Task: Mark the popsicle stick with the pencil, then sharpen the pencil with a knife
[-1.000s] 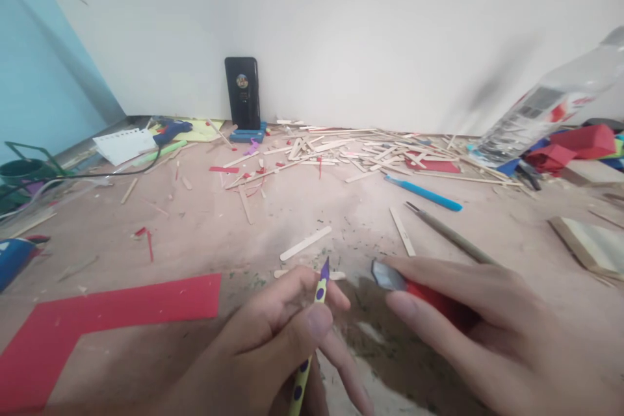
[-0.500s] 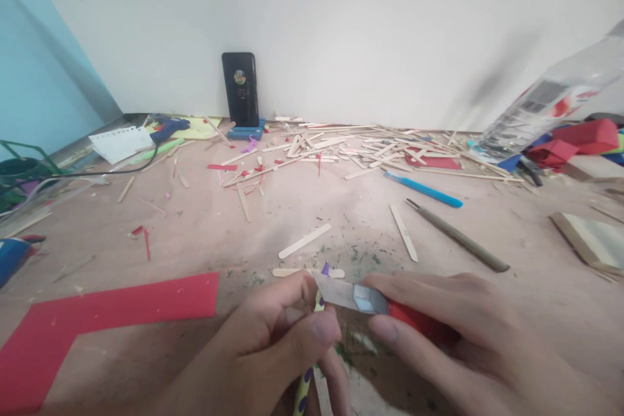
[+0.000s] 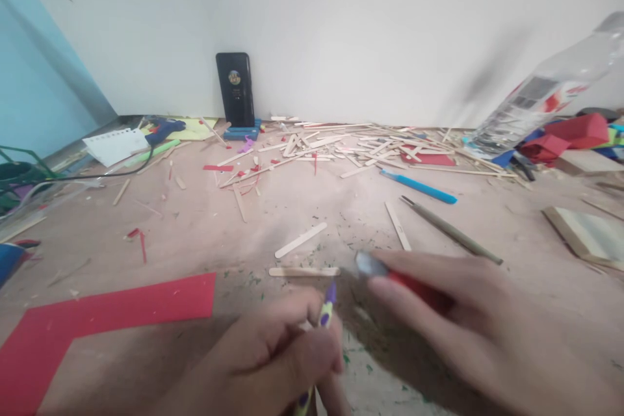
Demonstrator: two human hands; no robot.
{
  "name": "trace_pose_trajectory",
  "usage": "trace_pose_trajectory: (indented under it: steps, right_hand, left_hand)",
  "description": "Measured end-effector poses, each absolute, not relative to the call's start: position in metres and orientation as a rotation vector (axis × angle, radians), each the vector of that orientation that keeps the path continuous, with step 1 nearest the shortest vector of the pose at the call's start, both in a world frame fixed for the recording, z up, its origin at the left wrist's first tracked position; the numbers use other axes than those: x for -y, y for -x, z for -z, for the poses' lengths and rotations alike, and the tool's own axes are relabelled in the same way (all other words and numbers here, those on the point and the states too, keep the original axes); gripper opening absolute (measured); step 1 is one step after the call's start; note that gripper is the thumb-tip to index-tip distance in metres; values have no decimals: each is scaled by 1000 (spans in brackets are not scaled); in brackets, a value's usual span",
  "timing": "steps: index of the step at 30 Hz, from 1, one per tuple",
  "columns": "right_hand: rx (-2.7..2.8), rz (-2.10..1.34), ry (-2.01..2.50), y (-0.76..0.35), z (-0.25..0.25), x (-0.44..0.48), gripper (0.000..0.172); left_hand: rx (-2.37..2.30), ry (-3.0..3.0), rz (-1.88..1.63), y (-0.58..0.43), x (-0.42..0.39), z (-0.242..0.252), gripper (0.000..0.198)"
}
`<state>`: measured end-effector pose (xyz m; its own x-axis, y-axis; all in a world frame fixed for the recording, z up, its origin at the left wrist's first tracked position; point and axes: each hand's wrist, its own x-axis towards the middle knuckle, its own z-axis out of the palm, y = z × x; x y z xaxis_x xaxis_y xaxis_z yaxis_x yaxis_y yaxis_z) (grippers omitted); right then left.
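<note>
My left hand (image 3: pixel 277 354) grips a yellow pencil with purple dots (image 3: pixel 326 309), its purple tip pointing up and away from me. My right hand (image 3: pixel 468 318) holds a red utility knife (image 3: pixel 390 275); its metal front end sticks out to the left, a little above and to the right of the pencil tip, not touching it. Green and dark shavings (image 3: pixel 361 364) lie on the floor under and around both hands.
A red paper sheet (image 3: pixel 102 318) lies at the lower left. Wooden craft sticks (image 3: pixel 299 240) are scattered ahead, with a dense pile (image 3: pixel 361 149) near the wall. A blue tool (image 3: pixel 419 186), a thin rod (image 3: pixel 451 231), a phone (image 3: pixel 235 89), a glue gun (image 3: pixel 163 129) and a plastic bottle (image 3: pixel 541 101) lie around.
Half a second ago the knife blade lay across the pencil tip; now the right hand has swept the knife forward and to the right, clear of the tip. The left hand sits slightly lower.
</note>
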<state>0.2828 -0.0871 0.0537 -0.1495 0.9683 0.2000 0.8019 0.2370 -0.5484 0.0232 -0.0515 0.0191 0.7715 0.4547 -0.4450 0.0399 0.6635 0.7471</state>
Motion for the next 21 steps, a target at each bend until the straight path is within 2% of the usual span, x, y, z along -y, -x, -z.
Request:
trace_pose_trajectory:
  steps: [3, 7, 10, 15, 21]
  right_hand:
    - [1826, -354, 1731, -292, -52, 82, 46]
    - [1892, -366, 1608, -292, -52, 84, 44]
    - [2027, -440, 1458, -284, -53, 90, 35]
    - [2132, -489, 1374, -276, -51, 92, 23]
    - [2145, -518, 1348, -278, -49, 95, 23]
  left_hand:
    - [-684, -892, -223, -21, 50, -21, 69]
    - [-754, -880, -296, -24, 48, -23, 64]
    - [-771, -944, -294, -26, 47, -25, 57]
    - [-779, -1002, -284, -27, 46, -26, 68]
    - [-774, -988, -277, -26, 45, -26, 51]
